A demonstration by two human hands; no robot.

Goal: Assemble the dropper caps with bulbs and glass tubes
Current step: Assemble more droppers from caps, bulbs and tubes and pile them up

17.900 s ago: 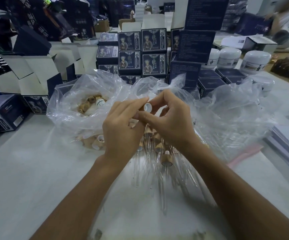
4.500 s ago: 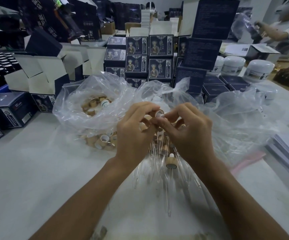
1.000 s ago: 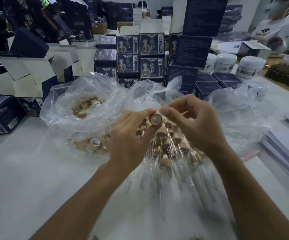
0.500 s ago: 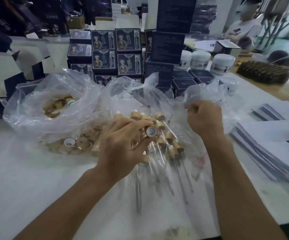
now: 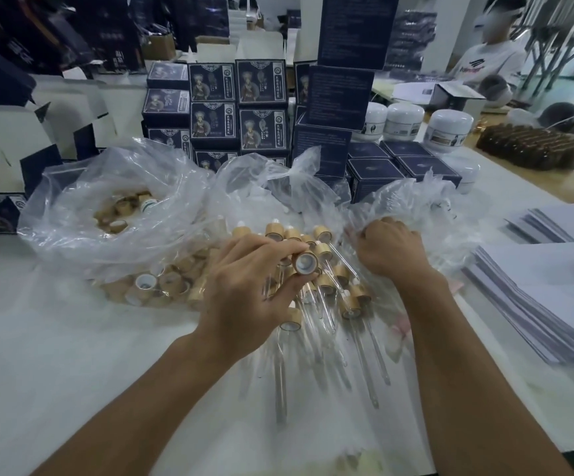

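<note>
Head view: a bamboo cap (image 5: 306,263) is pinched open end up by the left hand (image 5: 251,290) at centre. At 2 o'clock the right hand (image 5: 390,250) is curled in a plastic bag (image 5: 426,207), contents unclear. A glass tube is probably needed next.

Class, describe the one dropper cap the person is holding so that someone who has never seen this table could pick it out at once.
Find the clear plastic bags across the middle of the white table; just in front lies a pile of finished droppers. Above it, the left hand pinches one bamboo-coloured cap. Unlike its neighbours, it is lifted, its white open end faces the camera, and no glass tube shows.
</note>
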